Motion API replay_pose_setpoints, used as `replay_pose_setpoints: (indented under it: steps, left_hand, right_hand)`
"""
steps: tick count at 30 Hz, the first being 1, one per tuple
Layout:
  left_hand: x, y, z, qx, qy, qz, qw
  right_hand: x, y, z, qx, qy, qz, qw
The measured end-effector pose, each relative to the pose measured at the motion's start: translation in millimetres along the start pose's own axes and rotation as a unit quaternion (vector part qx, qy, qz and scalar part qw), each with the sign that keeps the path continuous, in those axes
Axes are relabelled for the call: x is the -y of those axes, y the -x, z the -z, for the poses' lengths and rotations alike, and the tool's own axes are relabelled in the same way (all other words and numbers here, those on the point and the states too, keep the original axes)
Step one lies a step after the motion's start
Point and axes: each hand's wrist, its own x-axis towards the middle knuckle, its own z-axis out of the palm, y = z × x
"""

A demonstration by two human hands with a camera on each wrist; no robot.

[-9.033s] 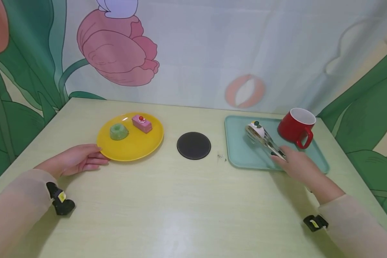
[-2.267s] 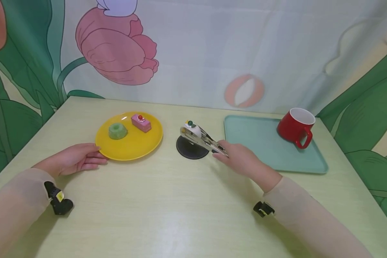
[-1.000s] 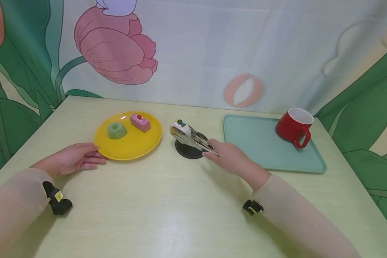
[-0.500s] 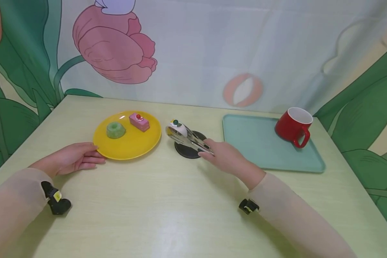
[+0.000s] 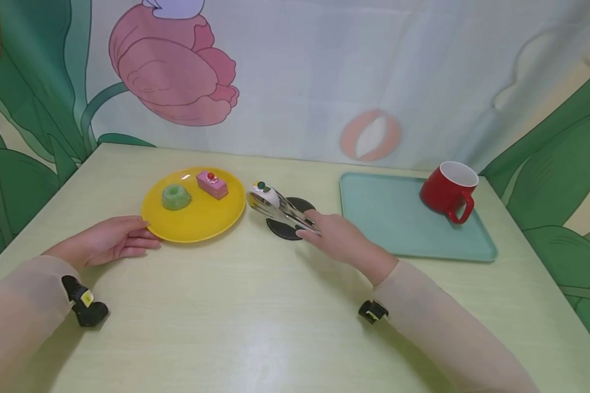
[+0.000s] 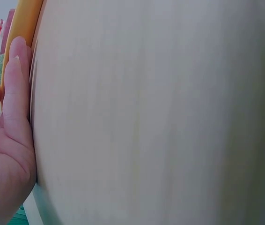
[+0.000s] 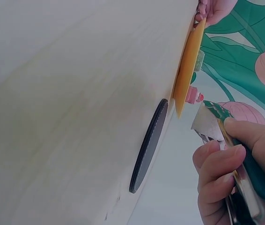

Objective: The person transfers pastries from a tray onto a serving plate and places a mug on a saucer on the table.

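Observation:
My right hand [image 5: 335,236] grips metal serving tongs [image 5: 290,216]. Between their ends is a small white toy cake [image 5: 266,195] with green and yellow bits on top, held above the table between the black coaster and the yellow plate [image 5: 204,224]. At the plate's near left rim, my left hand [image 5: 120,240] pinches the edge, thumb above and fingers beneath, as the left wrist view also shows. On the plate lie a green ring-shaped cake [image 5: 176,197] and a pink cake slice [image 5: 212,185] with a red topping. Tongs and fingers hide part of the right palm.
A round black coaster [image 5: 286,229] lies mid-table, partly under the tongs. To the right stands a pale teal tray [image 5: 393,218] with a red mug [image 5: 444,194] at its back right corner. A printed curtain [image 5: 295,82] hangs behind the table.
Gripped in the tongs, the white cake has left the tray and travelled left across the coaster toward the plate; lately it moves slowly. My left hand stays on the plate's rim.

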Motion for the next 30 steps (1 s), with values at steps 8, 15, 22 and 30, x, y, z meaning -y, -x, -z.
replay_pose_setpoints:
  steps: [8,15,22,30]
  left_hand:
    - [0.4,-0.4,1.6,0.001,0.000,-0.002,1.0000]
    - [0.1,0.5,0.3,-0.003,0.002,0.005,1.0000]
    - [0.0,0.8,0.5,-0.005,-0.003,0.001,1.0000]
    - [0.0,1.1,-0.1,0.001,-0.002,-0.003,1.0000]
  right_hand:
    - [4.1,-4.6,-1.5,0.002,-0.002,0.002,1.0000]
    - [9.2,-8.7,-5.3,0.009,-0.005,0.005,0.9999]
    - [16.4,-14.9,-8.5,0.008,-0.005,0.006,0.9999]
    - [26.4,-24.2,-11.3,-0.002,-0.007,0.025,0.9997]
